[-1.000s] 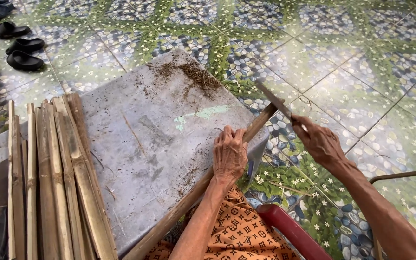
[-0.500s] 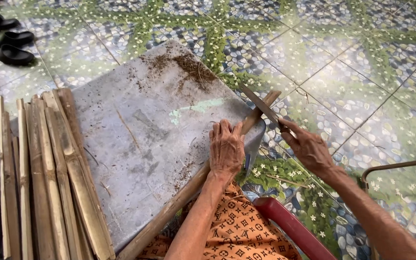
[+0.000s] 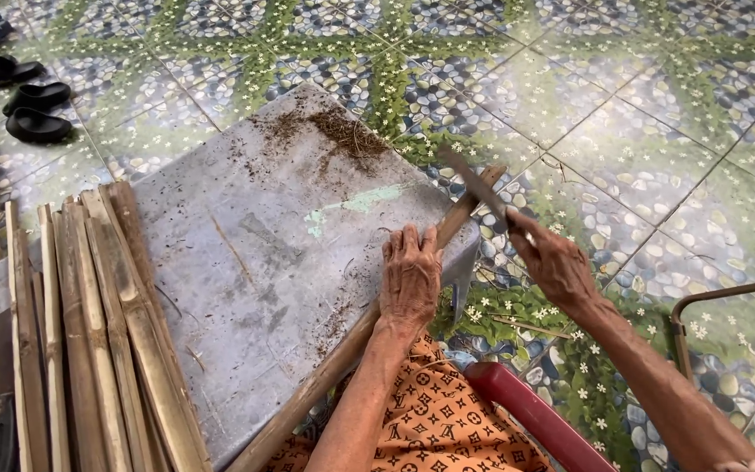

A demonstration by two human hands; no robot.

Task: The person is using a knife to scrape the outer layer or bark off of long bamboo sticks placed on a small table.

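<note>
1. A person's left hand (image 3: 410, 278) lies palm-down on a long bamboo strip (image 3: 342, 358), fingers (image 3: 402, 249) pressed together and curled over it, pinning it along the near right edge of the grey counter (image 3: 255, 253).
2. The right hand (image 3: 557, 262) grips the handle of a dark-bladed knife (image 3: 475, 185), fingers wrapped tight, the blade tilted up and meeting the strip's far end just past the counter's corner.
3. A bundle of split bamboo strips (image 3: 89, 341) lies on the counter's left side, well apart from both hands; bare slab stays open between.
4. Brown shavings (image 3: 342, 135) sit near the counter's far corner.
5. Beyond, a pebble-and-flower patterned tile floor (image 3: 622, 105) spreads wide; black sandals (image 3: 32, 109) rest at far left.
</note>
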